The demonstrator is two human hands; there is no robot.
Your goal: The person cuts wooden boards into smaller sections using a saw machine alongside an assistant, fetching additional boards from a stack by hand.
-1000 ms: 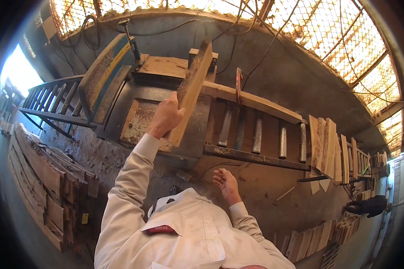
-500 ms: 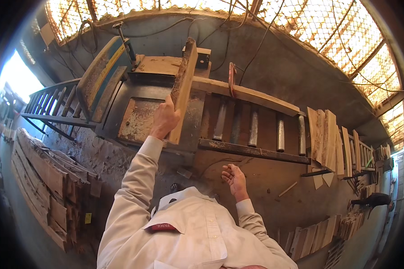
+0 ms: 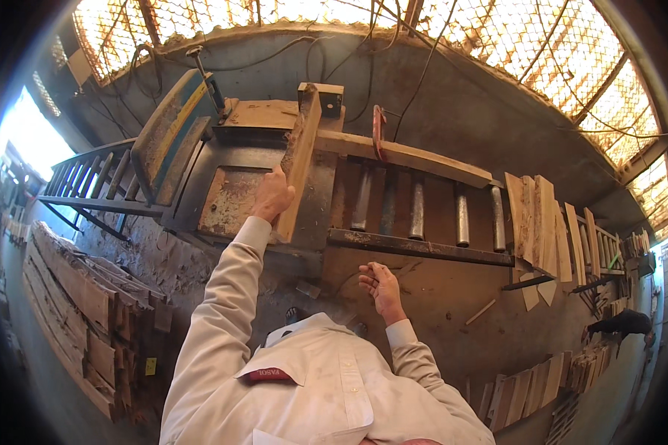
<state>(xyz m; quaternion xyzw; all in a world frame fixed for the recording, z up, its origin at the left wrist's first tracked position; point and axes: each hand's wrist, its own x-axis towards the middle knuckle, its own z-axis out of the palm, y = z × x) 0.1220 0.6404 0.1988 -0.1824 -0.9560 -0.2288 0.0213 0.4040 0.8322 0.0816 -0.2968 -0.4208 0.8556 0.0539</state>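
My left hand (image 3: 274, 194) is closed round the near part of a thick wooden plank (image 3: 302, 159) with a rough, bark-edged left side. The plank points away from me across a dark metal machine table (image 3: 312, 230), its far end near a small wooden block with a dark plate (image 3: 332, 98). Its underside is hidden, so I cannot tell whether it lies flat. Over the floor, nearer my body, my right hand (image 3: 382, 291) hangs with nothing in it, fingers loosely bent and apart. A worn, rust-marked panel (image 3: 234, 199) is set into the table left of the plank.
A long wooden rail (image 3: 408, 159) with a red clamp (image 3: 379, 133) runs along the roller conveyor (image 3: 417, 208) on the right. Left stands a blue-and-yellow machine guard (image 3: 172, 137). Boards are stacked at lower left (image 3: 70, 311) and right (image 3: 538, 222). A person (image 3: 622, 323) bends at far right.
The plank's far end appears lower and closer to me, with my left hand still gripping its near part. My right hand has shifted slightly left, and its fingers have loosened.
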